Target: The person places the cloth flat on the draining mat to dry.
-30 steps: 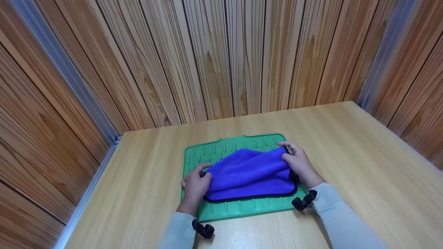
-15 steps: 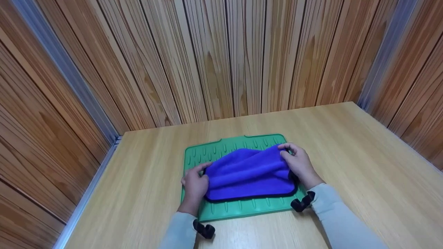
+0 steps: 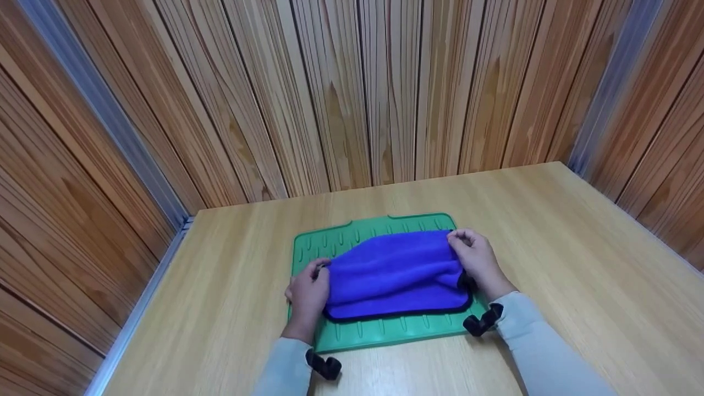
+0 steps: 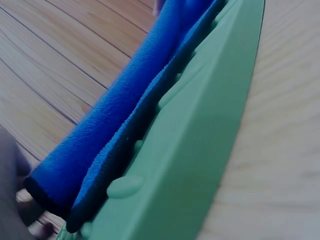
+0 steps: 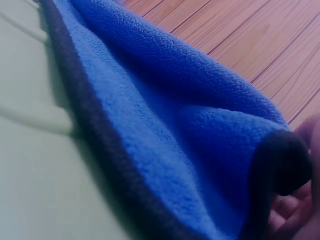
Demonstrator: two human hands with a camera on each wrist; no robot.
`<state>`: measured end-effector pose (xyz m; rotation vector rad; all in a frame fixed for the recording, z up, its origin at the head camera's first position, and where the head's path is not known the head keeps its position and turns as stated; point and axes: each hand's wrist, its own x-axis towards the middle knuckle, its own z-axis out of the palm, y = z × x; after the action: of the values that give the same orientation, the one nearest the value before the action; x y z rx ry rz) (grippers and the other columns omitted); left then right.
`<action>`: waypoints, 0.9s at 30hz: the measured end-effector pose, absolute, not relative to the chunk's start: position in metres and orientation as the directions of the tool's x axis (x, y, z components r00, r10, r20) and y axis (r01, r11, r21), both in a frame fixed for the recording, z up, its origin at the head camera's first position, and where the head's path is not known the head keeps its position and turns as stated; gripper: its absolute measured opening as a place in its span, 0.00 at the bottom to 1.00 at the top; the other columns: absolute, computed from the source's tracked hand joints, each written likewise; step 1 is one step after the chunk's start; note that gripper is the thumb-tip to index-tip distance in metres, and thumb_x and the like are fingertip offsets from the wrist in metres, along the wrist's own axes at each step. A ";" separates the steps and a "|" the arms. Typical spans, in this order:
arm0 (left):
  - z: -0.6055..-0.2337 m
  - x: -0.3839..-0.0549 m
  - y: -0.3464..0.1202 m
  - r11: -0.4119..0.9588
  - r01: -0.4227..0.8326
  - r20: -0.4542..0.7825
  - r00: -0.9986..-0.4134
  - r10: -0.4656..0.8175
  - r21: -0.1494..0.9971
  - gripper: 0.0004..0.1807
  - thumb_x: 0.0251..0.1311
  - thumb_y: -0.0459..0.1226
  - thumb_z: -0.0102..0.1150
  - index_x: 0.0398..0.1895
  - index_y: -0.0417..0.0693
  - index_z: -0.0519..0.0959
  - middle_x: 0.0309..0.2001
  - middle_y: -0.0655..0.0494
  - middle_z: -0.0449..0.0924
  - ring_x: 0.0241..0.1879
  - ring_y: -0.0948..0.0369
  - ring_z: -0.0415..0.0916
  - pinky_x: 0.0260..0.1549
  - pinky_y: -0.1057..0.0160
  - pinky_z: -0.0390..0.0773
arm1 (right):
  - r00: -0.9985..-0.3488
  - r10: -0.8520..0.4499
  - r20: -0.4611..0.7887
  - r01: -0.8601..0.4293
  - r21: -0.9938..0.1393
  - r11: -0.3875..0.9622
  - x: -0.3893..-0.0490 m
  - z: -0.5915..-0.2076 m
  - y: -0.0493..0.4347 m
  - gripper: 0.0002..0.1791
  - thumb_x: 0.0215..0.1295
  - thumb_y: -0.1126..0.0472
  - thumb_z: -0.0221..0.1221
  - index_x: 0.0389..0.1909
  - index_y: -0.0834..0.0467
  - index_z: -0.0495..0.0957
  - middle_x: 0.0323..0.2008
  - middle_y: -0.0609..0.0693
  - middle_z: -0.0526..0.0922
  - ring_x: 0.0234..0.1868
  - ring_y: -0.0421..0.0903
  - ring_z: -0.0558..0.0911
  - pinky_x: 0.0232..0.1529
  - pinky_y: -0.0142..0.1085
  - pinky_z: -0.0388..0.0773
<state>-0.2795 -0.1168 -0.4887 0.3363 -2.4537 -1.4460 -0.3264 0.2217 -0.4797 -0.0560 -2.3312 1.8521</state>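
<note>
A blue fleecy cloth point(image 3: 396, 275) with black trim lies rumpled over a green ridged mat point(image 3: 379, 331) in the head view. At the cloth's left edge, my left hand point(image 3: 308, 296) pinches it between thumb and fingers. My right hand point(image 3: 479, 263) grips the far right corner, thumb on top. The near edge of the cloth rests flat along the mat, while its far part is raised in folds. Close up in the right wrist view, the black trim point(image 5: 281, 165) curls over beside my fingers point(image 5: 300, 212). Fingertips under the cloth are hidden.
The mat sits on a light wooden table point(image 3: 236, 308). Wood-panelled walls point(image 3: 352, 93) stand behind it and on both sides. A black wrist mount point(image 3: 324, 366) is on the left sleeve and another black mount point(image 3: 484, 320) on the right.
The cloth's far edge has been drawn straighter and its upper folds smoothed. My right thumb and fingers have closed on the corner. My left fingers have curled in at the left edge.
</note>
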 end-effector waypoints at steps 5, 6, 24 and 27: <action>-0.491 -0.280 -0.117 0.534 -0.024 0.141 -0.954 -0.265 0.845 0.17 0.71 0.46 0.51 0.54 0.57 0.86 0.52 0.53 0.85 0.57 0.46 0.68 0.66 0.38 0.41 | -0.994 0.044 0.096 -0.075 -0.938 0.338 -0.325 -0.482 0.221 0.17 0.74 0.61 0.56 0.58 0.65 0.77 0.33 0.50 0.80 0.34 0.43 0.76 0.39 0.34 0.72; -0.491 -0.281 -0.117 0.535 -0.024 0.139 -0.955 -0.264 0.844 0.17 0.72 0.46 0.51 0.53 0.57 0.86 0.53 0.53 0.85 0.57 0.46 0.68 0.66 0.38 0.41 | -0.995 0.026 0.098 -0.082 -0.931 0.356 -0.324 -0.482 0.221 0.18 0.74 0.61 0.56 0.60 0.64 0.77 0.39 0.54 0.82 0.40 0.47 0.78 0.44 0.36 0.73; -0.484 -0.281 -0.119 0.461 -0.044 0.145 -0.919 -0.367 0.887 0.11 0.68 0.40 0.54 0.42 0.56 0.87 0.48 0.54 0.85 0.60 0.46 0.69 0.63 0.36 0.48 | -0.986 -0.036 0.162 -0.164 -0.922 0.351 -0.326 -0.482 0.222 0.18 0.76 0.62 0.54 0.62 0.64 0.77 0.66 0.63 0.73 0.66 0.55 0.71 0.64 0.45 0.67; -0.481 -0.284 -0.119 0.495 -0.095 0.075 -0.947 -0.312 0.864 0.13 0.70 0.42 0.52 0.51 0.57 0.84 0.47 0.54 0.84 0.59 0.46 0.72 0.64 0.36 0.46 | -0.990 -0.071 0.121 -0.139 -0.925 0.354 -0.329 -0.480 0.224 0.20 0.77 0.62 0.53 0.64 0.66 0.75 0.67 0.65 0.72 0.69 0.58 0.68 0.66 0.47 0.65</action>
<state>-0.2844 -0.1191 -0.4810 0.3480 -2.5183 -1.4347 -0.3289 0.2245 -0.4799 0.1964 -2.5348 1.7413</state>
